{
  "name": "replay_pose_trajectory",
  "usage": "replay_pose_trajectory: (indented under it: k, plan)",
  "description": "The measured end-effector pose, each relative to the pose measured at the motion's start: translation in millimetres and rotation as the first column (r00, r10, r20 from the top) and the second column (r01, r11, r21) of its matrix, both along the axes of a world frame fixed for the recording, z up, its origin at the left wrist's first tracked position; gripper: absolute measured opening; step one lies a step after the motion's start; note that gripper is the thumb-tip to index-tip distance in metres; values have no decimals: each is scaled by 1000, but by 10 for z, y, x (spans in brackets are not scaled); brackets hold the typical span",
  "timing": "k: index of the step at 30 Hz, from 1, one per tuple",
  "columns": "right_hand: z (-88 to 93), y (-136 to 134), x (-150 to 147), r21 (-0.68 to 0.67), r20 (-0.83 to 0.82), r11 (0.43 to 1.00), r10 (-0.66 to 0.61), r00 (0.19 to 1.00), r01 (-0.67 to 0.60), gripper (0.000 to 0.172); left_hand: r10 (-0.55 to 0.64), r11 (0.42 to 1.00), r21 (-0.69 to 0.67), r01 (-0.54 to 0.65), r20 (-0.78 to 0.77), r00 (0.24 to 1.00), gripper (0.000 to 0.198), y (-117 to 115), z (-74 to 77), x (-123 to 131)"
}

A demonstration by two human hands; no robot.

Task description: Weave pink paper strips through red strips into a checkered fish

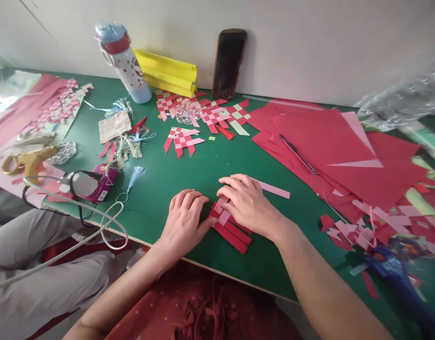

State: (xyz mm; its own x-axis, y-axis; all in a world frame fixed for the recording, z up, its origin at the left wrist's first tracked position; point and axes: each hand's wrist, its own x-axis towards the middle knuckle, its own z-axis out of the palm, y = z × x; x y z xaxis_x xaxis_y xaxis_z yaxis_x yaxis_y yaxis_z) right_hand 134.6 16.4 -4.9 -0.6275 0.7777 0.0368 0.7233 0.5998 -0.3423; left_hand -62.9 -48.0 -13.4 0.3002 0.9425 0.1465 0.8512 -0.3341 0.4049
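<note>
On the green table before me, several red paper strips [235, 236] fan out from a small weave with pink paper crossing them. My left hand [187, 217] rests at the left edge of this weave, fingers curled and thumb pressing the red paper. From the other side my right hand [251, 205] bends over the weave, its thumb and fingertips around the pink paper. A pink paper strip [274, 189] sticks out from beneath the right hand. The tips of that hand partly cover the weave. Farther back lies a woven red and pink paper piece [182, 140].
Red paper sheets [320, 137] with a dark pen-like cutter [297, 153] lie right, paper scraps [362, 231] and a blue tool [390, 264] nearer. A bottle [123, 66] and phone [230, 61] stand behind. Tassels [134, 177], a yellow glue gun [31, 163] and a cable [107, 231] are left.
</note>
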Motion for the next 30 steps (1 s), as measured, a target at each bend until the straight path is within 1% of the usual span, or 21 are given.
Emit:
replay_pose_trajectory:
  k: [3, 6, 8, 10, 12, 14, 16, 18, 19, 21, 23, 24, 28, 30]
  plan:
    - [-17, -8, 14, -11, -60, 1000, 1, 998, -2, 3, 6, 1000, -19, -7, -37, 999, 29, 52, 17, 43]
    - [-3, 0, 40, -55, -114, 998, 15, 993, -22, 8, 5, 999, -36, -7, -53, 999, 30, 101, 30, 87]
    - [11, 11, 63, -89, -147, 995, 22, 989, -35, 11, 11, 998, -55, -13, -38, 999, 30, 134, 40, 108]
    - [27, 21, 89, -125, -189, 992, 5, 982, -29, 13, 16, 995, -97, -13, 29, 999, 31, 166, 57, 125]
    - [44, 29, 115, -188, -252, 982, -44, 967, -5, 11, 47, 983, -185, -17, 158, 986, 39, 192, 84, 142]
    - [58, 33, 133, -276, -323, 961, -119, 939, 27, 8, 125, 947, -320, -21, 308, 943, 52, 209, 113, 163]
    - [67, 30, 139, -360, -387, 931, -200, 900, 52, 5, 230, 893, -449, -15, 430, 873, 63, 218, 132, 189]
    - [71, 20, 129, -425, -437, 903, -265, 860, 62, 5, 316, 849, -529, 1, 509, 801, 69, 220, 129, 220]
    - [74, 12, 120, -451, -458, 890, -292, 840, 63, 6, 349, 835, -550, 8, 540, 766, 71, 219, 119, 235]
    - [85, -4, 96, -494, -493, 868, -334, 803, 58, 10, 389, 827, -561, 23, 602, 697, 73, 213, 87, 265]
    - [103, -17, 75, -518, -515, 854, -360, 778, 52, 13, 403, 840, -542, 24, 654, 640, 74, 205, 51, 286]
    - [113, -20, 68, -523, -522, 851, -366, 770, 49, 13, 404, 847, -532, 20, 668, 624, 75, 201, 35, 293]
    - [127, -16, 64, -512, -546, 856, -385, 744, 67, 12, 406, 856, -517, -7, 663, 629, 78, 193, 10, 295]
    - [114, -6, 71, -521, -546, 849, -407, 732, 83, 12, 405, 858, -514, -15, 658, 635, 77, 191, 13, 287]
